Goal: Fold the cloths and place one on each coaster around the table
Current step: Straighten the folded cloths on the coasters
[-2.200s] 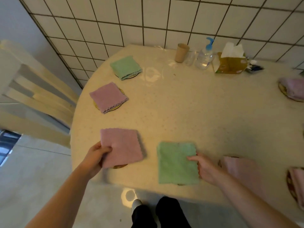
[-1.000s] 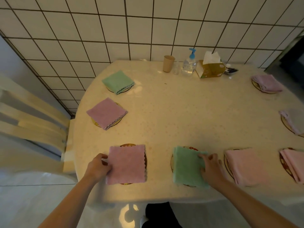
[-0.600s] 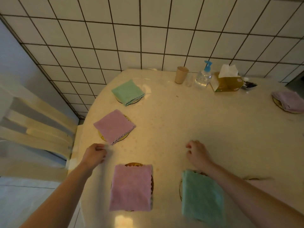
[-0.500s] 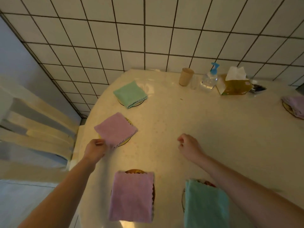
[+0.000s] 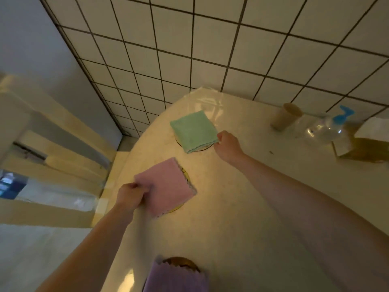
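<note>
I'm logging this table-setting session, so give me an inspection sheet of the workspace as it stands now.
Surface: pale speckled table, glossy, against a tiled wall.
Job's things: green cloth and pink cloth folded, each on a coaster; a third cloth at the near edge.
Clutter: cup, pump bottle, tissue box.
Grippers: left hand grips the pink cloth; right hand pinches the green cloth's corner.
Cables: nothing seen.
Surroundings: chair on the left.

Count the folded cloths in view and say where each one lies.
3. The green cloth lies farthest, the pink cloth in the middle, the purple cloth at the bottom edge, each on a coaster. Others may lie outside the frame.
</note>
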